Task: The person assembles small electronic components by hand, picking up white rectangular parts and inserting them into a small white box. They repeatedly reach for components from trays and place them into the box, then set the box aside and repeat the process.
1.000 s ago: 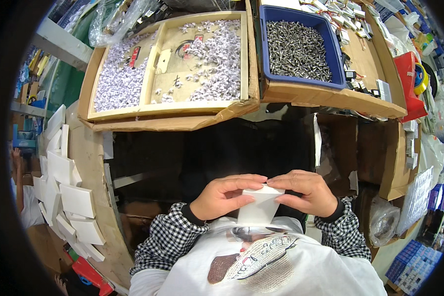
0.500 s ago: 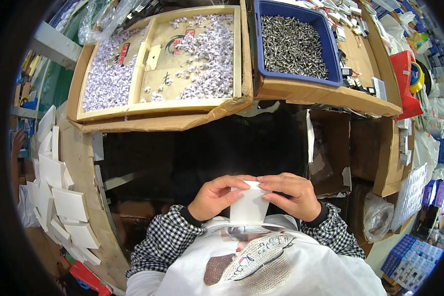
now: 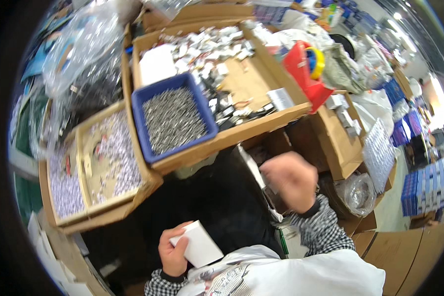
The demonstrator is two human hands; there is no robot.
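Observation:
A small white cardboard box point(image 3: 198, 245) is in my left hand point(image 3: 173, 250), low at the front near my shirt. The thumb lies across its near face and the fingers go behind it. My right hand point(image 3: 293, 181) is up on the right, off the box, over the dark space beside an open carton point(image 3: 269, 143). Its fingers are smeared by motion, so their shape and anything in them cannot be made out. Ahead of both hands stands a blue plastic tray point(image 3: 205, 109) full of small metal pieces point(image 3: 175, 121).
A divided wooden tray point(image 3: 82, 167) of small white pieces sits at the left. Behind the blue tray, a cardboard tray point(image 3: 251, 81) holds small white and black parts with wires. A red tape dispenser point(image 3: 301, 66) stands at its right. Bubble wrap point(image 3: 379, 157) lies farther right.
The view has turned to the right. My right hand has let go of the white box and moved up and away. My left hand keeps the box, now tilted.

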